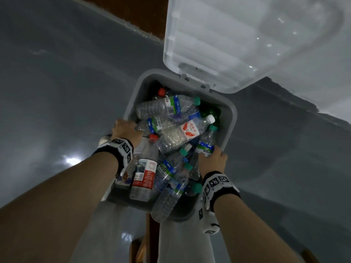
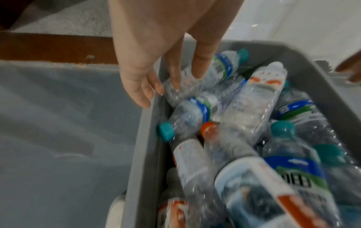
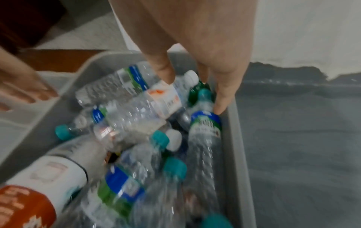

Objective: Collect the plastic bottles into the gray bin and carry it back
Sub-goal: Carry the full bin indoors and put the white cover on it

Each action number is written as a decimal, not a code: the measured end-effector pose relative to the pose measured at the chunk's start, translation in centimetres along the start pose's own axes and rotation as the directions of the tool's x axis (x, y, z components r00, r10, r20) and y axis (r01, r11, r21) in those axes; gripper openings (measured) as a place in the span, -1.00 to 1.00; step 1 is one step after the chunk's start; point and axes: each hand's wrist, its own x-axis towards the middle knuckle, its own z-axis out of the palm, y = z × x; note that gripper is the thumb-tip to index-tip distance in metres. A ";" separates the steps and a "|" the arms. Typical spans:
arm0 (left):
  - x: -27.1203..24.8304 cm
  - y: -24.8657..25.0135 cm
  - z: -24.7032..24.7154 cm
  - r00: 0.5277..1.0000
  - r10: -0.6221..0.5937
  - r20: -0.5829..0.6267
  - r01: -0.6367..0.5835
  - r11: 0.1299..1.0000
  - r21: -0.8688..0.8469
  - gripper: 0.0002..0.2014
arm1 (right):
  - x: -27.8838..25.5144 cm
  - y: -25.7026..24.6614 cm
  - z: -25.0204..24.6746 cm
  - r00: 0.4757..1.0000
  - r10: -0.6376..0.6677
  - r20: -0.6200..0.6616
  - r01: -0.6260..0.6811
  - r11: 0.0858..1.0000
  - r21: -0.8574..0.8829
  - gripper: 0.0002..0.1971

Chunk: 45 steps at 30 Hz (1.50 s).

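Note:
The gray bin [image 1: 230,118] is in front of me, filled with several crushed clear plastic bottles [image 1: 176,133] with teal, red and white caps. My left hand [image 1: 124,128] lies over the bin's left rim [image 2: 144,138]. Its fingers [image 2: 175,77] are straight and reach down onto the bottles beside the wall. My right hand [image 1: 213,157] is at the right rim [image 3: 234,138]. Its fingers [image 3: 222,98] are extended and dip inside along the wall next to a blue-and-green-labelled bottle [image 3: 205,123]. Neither hand visibly closes round anything. Both wrist views are blurred.
A large clear plastic box [image 1: 247,35] with a lid stands just beyond the bin at upper right. A brown wooden strip [image 1: 152,14] runs behind it. Glossy gray floor [image 1: 57,82] spreads left and right. My light trouser legs [image 1: 180,243] are below the bin.

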 end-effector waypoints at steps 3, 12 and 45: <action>-0.8 4.0 -2.1 0.998 0.066 -0.005 -0.066 0.997 0.028 -0.67 | -0.3 -3.8 -2.0 0.986 -0.169 0.000 0.169 0.986 0.001 -0.40; -3.1 18.4 -9.5 0.876 0.448 -0.181 -0.455 0.890 0.000 -0.69 | 0.2 -17.4 -12.8 0.879 -0.414 -0.238 0.451 0.883 0.130 -0.43; -5.2 16.9 -9.2 0.423 0.862 -0.279 -0.699 0.507 0.504 -0.62 | -2.9 -15.5 -12.5 0.651 -0.634 -0.418 0.484 0.771 -0.415 -0.78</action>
